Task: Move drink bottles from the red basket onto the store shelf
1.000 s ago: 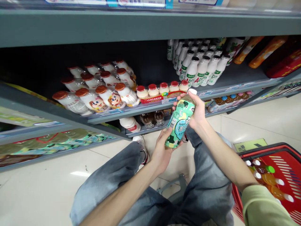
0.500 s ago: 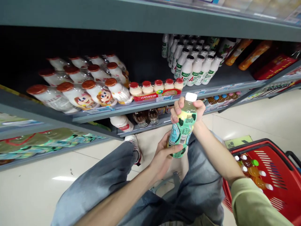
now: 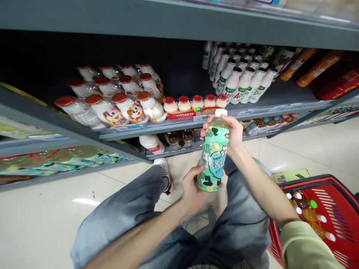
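Observation:
Between my two hands I hold a drink bottle (image 3: 214,155) with a green label and a white cap, tilted slightly to the right at its top. My left hand (image 3: 195,188) grips it low on the left, some of its fingers hidden behind the bottle. Higher up, my right hand (image 3: 234,132) is closed around the neck, thumb at the right and fingertips showing at the left. The label's front, with a blue round patch and a white flower, faces up to me. Just behind the cap stands a pack of small red-capped bottles (image 3: 183,106) at the shelf edge.
The grey shelf (image 3: 126,132) holds red-capped white bottles (image 3: 134,110) at left and white bottles with green print (image 3: 244,84) at right. A red basket (image 3: 339,209) with several drink bottles (image 3: 310,215) stands at my right. My knees flank the bottle.
The bottle has been turned in my hands, so its label now shows the front with the flower instead of the side print. The view has swung slightly left.

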`<state>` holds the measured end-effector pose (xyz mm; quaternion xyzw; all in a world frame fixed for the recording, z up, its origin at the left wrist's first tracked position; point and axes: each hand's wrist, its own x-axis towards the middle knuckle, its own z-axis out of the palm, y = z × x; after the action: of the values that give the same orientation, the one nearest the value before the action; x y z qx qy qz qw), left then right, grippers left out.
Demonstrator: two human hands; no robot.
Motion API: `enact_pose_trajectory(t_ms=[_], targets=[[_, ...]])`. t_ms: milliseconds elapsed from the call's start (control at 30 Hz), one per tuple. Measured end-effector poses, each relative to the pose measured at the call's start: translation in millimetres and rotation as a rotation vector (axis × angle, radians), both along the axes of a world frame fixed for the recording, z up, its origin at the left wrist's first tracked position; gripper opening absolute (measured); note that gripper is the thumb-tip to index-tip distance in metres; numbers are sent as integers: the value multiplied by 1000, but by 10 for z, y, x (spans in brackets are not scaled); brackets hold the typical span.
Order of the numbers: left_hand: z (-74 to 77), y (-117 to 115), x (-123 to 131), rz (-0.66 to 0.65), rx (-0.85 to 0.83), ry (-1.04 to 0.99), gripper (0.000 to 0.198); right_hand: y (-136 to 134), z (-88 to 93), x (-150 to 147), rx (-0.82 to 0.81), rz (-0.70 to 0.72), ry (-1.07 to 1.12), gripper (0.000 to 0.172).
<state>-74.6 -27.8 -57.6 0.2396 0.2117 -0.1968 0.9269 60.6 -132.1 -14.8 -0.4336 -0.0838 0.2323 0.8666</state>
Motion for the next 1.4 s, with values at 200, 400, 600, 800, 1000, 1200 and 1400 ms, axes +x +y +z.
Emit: enact_pose_trajectory(t_ms=[200,400,600,800,1000,1200,1400], targets=[[-33,-41,-80,-72,-130,-16,44,-33,-8,3,76,38,-25,29],[-10,-31,-63,-121,-191,73,44,-87,-61,46,208,95,-74,27],[-69,-53,-105,-249,-258,50,55,-102,-105,72,269,194,-190,28],[-194,22,-142,-466,-432,-37,56,-119,-123,69,307,181,-176,29],[-208,87,-136,-589,-453,-26,49,-122,-33,50,180,119,-20,41],[-210,-121,-161,-313,-116,201,24,10,-2,42,-151,114,391,31],[-205,-233,-160,-39,116,478,31,103,-116,45,-254,32,458,30]])
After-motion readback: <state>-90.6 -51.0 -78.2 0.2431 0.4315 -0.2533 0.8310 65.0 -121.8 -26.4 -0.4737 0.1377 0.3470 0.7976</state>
